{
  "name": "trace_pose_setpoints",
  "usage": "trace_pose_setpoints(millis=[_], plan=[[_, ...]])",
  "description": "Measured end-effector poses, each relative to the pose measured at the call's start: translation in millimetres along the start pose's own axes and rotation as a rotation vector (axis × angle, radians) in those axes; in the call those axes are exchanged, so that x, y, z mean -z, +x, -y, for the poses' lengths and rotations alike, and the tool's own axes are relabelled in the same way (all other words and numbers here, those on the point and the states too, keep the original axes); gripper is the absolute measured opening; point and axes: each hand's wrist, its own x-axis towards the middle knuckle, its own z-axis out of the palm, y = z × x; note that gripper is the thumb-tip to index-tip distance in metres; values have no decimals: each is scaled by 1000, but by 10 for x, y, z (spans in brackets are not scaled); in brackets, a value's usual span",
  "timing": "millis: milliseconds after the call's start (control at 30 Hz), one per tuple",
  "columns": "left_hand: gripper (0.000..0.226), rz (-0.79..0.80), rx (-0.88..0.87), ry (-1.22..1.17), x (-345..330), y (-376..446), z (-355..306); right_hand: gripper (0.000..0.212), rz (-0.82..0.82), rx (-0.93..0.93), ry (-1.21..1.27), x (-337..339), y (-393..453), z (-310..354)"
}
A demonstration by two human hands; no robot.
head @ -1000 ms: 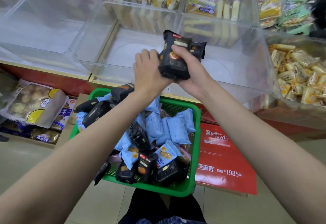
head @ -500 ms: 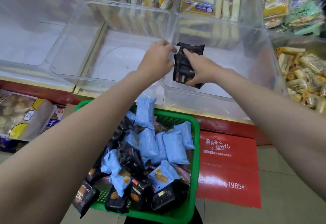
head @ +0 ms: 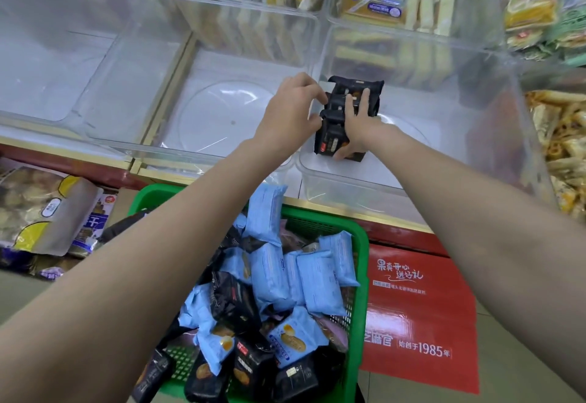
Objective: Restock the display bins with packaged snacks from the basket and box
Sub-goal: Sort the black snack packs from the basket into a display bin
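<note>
Both hands are inside a clear display bin [head: 412, 177], working a stack of black snack packets [head: 348, 107] down near its front left corner. The right hand [head: 355, 130] lies over the stack from the right: its fingers [head: 364, 101] are spread and curve across the upper packets, while the thumb hooks under the lowest packet near the bin floor, so the hand grips the bundle. The left hand [head: 290, 111] comes in from the left over the wall shared with the neighbouring bin [head: 177, 149]; its fingers are bunched and bent, the tips touching the left edge of the same stack. Whether they pinch it or only steady it cannot be told.

Below the arms, a green basket [head: 361, 244] sits in front of the shelf, heaped with light blue packets [head: 269, 272] and more black packets [head: 253, 367] of the same kind. A red carton [head: 418, 317] with white lettering stands just beside the basket on its right. Bins behind hold yellow and white wrapped snacks [head: 380, 6], and the bin on the far right holds golden wrapped snacks [head: 561, 149]. On the far left, large bags of snacks [head: 41, 209] lie low beside the basket.
</note>
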Motion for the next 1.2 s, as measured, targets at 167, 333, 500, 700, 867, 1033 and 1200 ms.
trace_pose_setpoints(millis=[167,333,500,700,867,1033,1200], plan=[[27,38,-10,18,26,8,-5,124,26,11,17,127,-177,5],[25,-104,-121,-27,212,-317,-51,56,-510,432,245,357,-852,115],[27,-97,-217,54,371,-1244,178,26,-816,857,395,48,-1642,571],[34,52,64,241,486,-1874,777,41,-23,920,150,-659,-1761,992],[90,349,405,55,597,-2042,1017,88,319,764,345,-982,-1826,1162],[110,337,523,451,470,-2055,862,60,152,710,507,-1194,-1826,1321],[104,383,396,355,600,-2045,914,29,201,350,1328,-827,-1763,1026]])
